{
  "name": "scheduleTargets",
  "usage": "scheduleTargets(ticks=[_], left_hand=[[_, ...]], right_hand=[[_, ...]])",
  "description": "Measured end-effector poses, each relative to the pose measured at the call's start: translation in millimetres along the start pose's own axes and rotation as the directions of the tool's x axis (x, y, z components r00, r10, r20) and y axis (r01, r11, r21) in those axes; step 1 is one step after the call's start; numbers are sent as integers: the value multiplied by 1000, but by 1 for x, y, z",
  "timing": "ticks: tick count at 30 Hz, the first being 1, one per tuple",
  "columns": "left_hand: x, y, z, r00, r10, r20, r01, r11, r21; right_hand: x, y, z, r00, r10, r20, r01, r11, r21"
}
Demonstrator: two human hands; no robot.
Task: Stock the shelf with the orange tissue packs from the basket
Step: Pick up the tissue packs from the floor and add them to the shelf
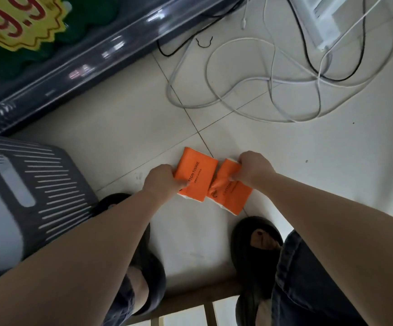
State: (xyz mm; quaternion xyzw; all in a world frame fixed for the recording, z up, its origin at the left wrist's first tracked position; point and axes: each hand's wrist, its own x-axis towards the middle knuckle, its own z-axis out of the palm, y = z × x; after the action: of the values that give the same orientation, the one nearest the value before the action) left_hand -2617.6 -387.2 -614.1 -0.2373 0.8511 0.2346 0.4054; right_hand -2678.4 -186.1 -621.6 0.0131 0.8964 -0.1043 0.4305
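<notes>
Plainly, from the head view, much lay out of sight. The left hand gripped the left pack by its near edge. Only the thumb showed on the orange face, covering the start of the print (the rest read "TTON TISSUE"), and the fingers were tucked behind the pack, hidden. The right hand pinched the right pack at its far end, fingers curled over the top and thumb pressed into the wrapper, which creased there; its print was too small to read. Between the two thumbs the packs met edge to edge, both held above the tiled floor.

Left of the left hand's fingers stood the grey slotted basket, blurred and cut off by the frame, its contents impossible to make out. Beyond the fingertips ran the front edge of the shelf, with a price sign cropped to "9.9", and loose cables.

Counted: two orange packs, two hands, one basket, two dark sandals.
</notes>
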Motion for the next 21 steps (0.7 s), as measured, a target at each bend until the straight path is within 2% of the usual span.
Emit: scheduleTargets(ticks=[6,11,16,21], left_hand=[[-17,-6,-35,999,29,-28,-29,999,-20],[-41,-11,-76,997,52,-60,-58,992,-108],[-77,-7,-127,979,86,-185,-105,990,-94],[-118,1,-179,965,132,-228,-173,970,-173]], right_hand=[[-23,-14,-24,1000,2,8,-3,993,119],[-51,-26,-58,999,-29,30,21,972,235],[-89,-48,-103,994,-103,-40,110,934,339],[-129,-78,-147,973,-198,-116,229,810,539]])
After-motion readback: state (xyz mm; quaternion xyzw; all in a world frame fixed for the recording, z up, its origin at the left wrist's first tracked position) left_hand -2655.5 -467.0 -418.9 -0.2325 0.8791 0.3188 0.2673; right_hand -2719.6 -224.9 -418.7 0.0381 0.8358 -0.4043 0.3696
